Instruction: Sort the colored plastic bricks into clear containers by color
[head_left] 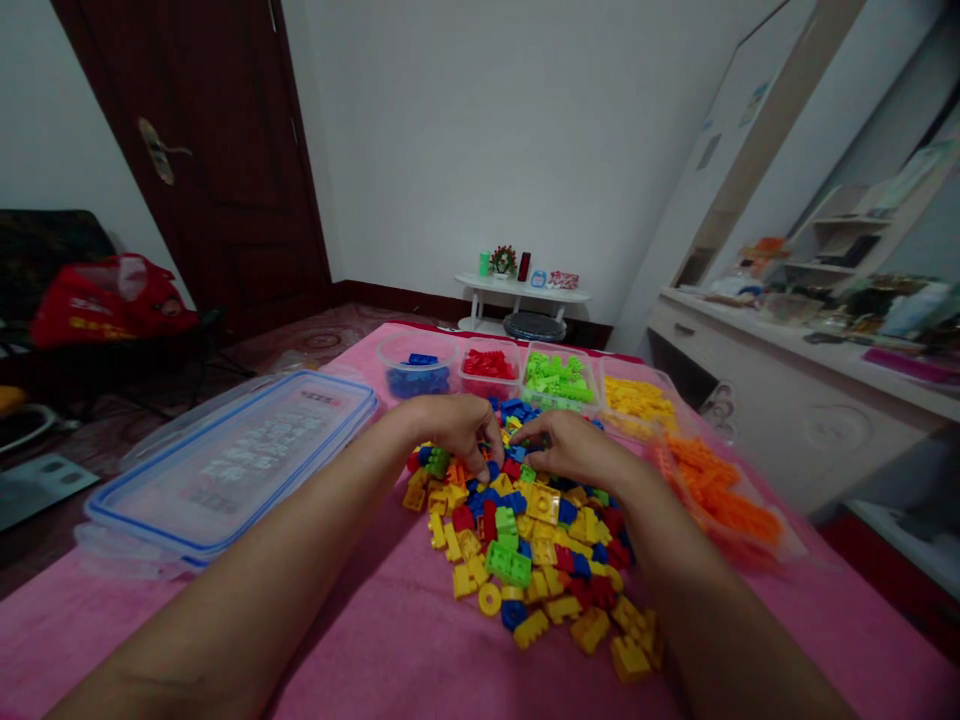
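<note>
A heap of small plastic building blocks (525, 545) in yellow, red, blue and green lies on a pink tablecloth (390, 640). My left hand (454, 425) rests on the far edge of the heap with its fingers curled down among the blocks. My right hand (574, 447) is beside it, fingers pinched together over the pieces. What either hand grips is hidden by the fingers. Behind the hands stand tubs of sorted blocks: blue (417, 372), red (489, 365), green (559, 378), yellow (637, 398) and orange (720, 500).
A stack of clear lids with blue rims (232, 460) lies at the left of the table. A white dresser (787, 400) stands at the right, a dark door (202, 150) at the back left, and a low white table (521, 295) by the far wall.
</note>
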